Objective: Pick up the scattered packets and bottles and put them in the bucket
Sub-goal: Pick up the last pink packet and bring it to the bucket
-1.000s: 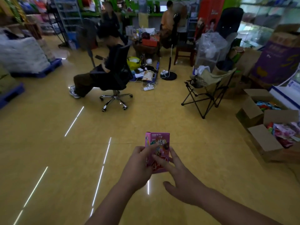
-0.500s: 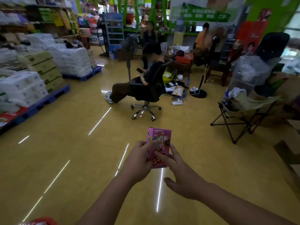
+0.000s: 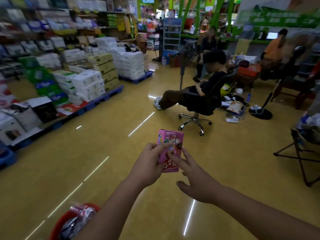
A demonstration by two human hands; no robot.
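Bare forearms [image 3: 114,208], bare left hand [image 3: 147,164] and right hand [image 3: 196,181].

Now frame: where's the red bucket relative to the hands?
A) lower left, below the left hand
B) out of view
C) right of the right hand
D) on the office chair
A: the red bucket sits on the floor at the lower left of the head view, with packets in it, below the left hand, which holds the pink box.
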